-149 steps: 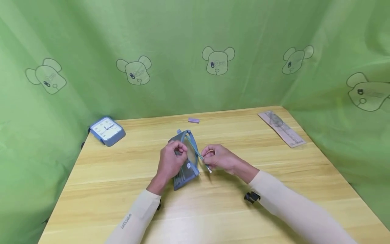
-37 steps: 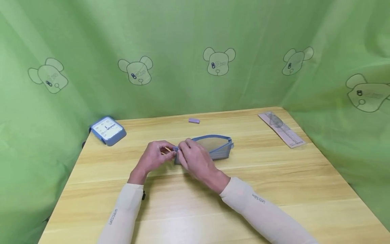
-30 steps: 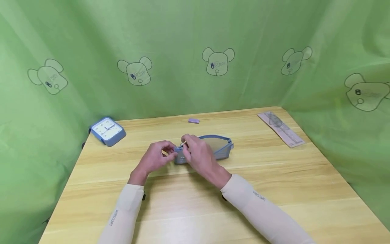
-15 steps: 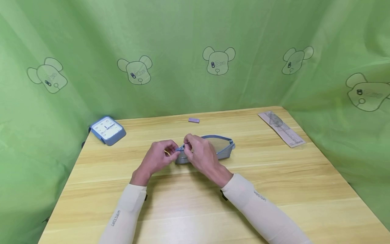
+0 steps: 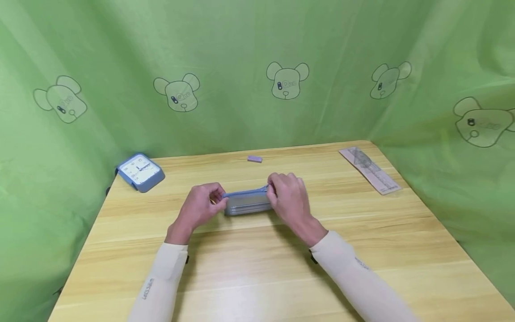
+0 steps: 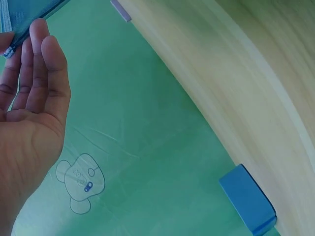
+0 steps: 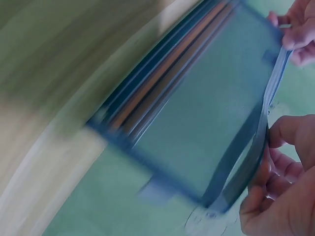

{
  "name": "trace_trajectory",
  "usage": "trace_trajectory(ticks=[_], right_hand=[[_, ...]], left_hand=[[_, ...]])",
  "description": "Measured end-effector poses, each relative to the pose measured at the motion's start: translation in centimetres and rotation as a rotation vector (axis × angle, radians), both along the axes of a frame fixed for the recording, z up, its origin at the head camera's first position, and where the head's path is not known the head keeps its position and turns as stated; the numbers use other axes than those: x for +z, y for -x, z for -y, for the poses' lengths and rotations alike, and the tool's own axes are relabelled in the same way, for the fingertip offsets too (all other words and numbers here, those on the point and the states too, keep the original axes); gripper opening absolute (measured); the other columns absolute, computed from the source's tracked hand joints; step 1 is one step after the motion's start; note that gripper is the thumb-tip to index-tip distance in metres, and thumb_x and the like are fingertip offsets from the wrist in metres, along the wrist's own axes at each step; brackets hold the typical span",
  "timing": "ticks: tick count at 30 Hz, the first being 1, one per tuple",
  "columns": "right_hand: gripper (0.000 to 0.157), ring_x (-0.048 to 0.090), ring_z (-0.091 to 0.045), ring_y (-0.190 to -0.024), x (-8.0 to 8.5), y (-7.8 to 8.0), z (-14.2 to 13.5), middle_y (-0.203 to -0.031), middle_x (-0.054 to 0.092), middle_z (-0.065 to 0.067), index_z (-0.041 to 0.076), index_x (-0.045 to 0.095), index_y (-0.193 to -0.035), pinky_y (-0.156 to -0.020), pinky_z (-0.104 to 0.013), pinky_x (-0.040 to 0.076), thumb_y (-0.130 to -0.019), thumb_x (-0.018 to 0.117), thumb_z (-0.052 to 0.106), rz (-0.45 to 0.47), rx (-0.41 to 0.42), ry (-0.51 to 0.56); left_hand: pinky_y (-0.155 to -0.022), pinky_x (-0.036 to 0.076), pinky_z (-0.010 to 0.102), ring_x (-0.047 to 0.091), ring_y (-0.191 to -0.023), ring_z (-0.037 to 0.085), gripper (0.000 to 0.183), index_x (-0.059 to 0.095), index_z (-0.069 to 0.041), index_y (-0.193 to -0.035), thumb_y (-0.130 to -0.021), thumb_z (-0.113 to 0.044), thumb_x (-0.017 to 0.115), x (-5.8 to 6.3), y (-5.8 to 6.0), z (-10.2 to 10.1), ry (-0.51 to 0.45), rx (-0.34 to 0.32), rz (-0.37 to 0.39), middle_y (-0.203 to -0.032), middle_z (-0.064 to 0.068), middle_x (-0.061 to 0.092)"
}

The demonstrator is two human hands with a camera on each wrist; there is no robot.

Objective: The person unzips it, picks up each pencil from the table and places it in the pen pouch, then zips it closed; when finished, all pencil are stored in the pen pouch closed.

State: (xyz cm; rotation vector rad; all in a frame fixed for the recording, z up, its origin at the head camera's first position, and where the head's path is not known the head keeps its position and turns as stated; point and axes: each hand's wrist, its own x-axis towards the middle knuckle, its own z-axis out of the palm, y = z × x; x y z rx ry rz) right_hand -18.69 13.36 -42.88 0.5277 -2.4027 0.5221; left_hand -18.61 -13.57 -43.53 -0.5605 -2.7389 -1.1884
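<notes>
A blue mesh zip pencil case (image 5: 246, 203) stands lengthwise on the table between my hands. My left hand (image 5: 199, 208) pinches its left top corner, and the left wrist view shows the thumb and fingertips on that corner. With curled fingers my right hand (image 5: 291, 199) grips the zip near the case's right end; the zip pull itself is hidden. Through the mesh, the right wrist view shows several pencils (image 7: 172, 64) lying along the bottom. There the zip edges meet toward the left hand, while the mouth gapes near the right hand.
A blue clock (image 5: 141, 172) stands at the table's back left. One purple eraser (image 5: 255, 158) lies near the back edge. A pink sheet with clear rulers (image 5: 370, 170) lies at the back right. Green curtain (image 5: 229, 125) surrounds the wooden table (image 5: 249, 273).
Earlier my right hand held a pencil at the case's open mouth. The case has since turned lengthwise, and my right hand has slid rightward along the zip, closing its left part.
</notes>
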Motion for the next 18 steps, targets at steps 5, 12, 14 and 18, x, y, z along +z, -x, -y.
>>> trace_trajectory(ticks=[5,12,14,18], right_hand=[[0.006,0.055,-0.030,-0.064,-0.1,0.0,-3.7,-0.079,0.076,-0.012,0.004,0.074,-0.091,-0.062,-0.033,0.034,-0.090,0.068,0.003,-0.063,-0.081,0.011],[0.006,0.064,-0.034,-0.069,0.2,-0.3,-7.1,-0.079,0.075,-0.014,0.002,0.072,-0.091,-0.066,-0.039,0.039,-0.087,0.069,0.000,-0.041,-0.123,0.072],[0.007,0.066,-0.034,-0.070,0.2,-0.4,-7.6,-0.079,0.074,-0.014,0.002,0.071,-0.092,-0.066,-0.041,0.043,-0.087,0.068,0.000,-0.012,-0.123,0.076],[0.008,0.069,-0.034,-0.074,0.5,-0.6,-8.0,-0.083,0.075,-0.015,0.001,0.072,-0.096,-0.069,-0.045,0.051,-0.090,0.066,0.001,0.074,-0.103,0.087]], left_hand=[[-0.071,0.059,0.026,0.069,-0.079,0.015,0.006,0.074,-0.009,-0.093,-0.092,-0.011,0.080,0.0,0.0,0.6,0.015,0.019,0.007,-0.086,0.004,0.077],[-0.072,0.059,0.026,0.070,-0.079,0.015,0.006,0.073,-0.010,-0.091,-0.092,-0.009,0.079,0.1,0.1,0.9,0.014,0.013,0.000,-0.085,0.004,0.077],[-0.072,0.060,0.026,0.070,-0.079,0.014,0.005,0.073,-0.009,-0.092,-0.092,-0.008,0.078,0.1,0.1,0.7,0.014,-0.006,0.005,-0.086,0.005,0.077],[-0.072,0.060,0.026,0.071,-0.080,0.014,0.006,0.073,-0.009,-0.093,-0.092,-0.008,0.078,0.0,0.0,0.4,0.006,-0.002,0.011,-0.087,0.005,0.077]])
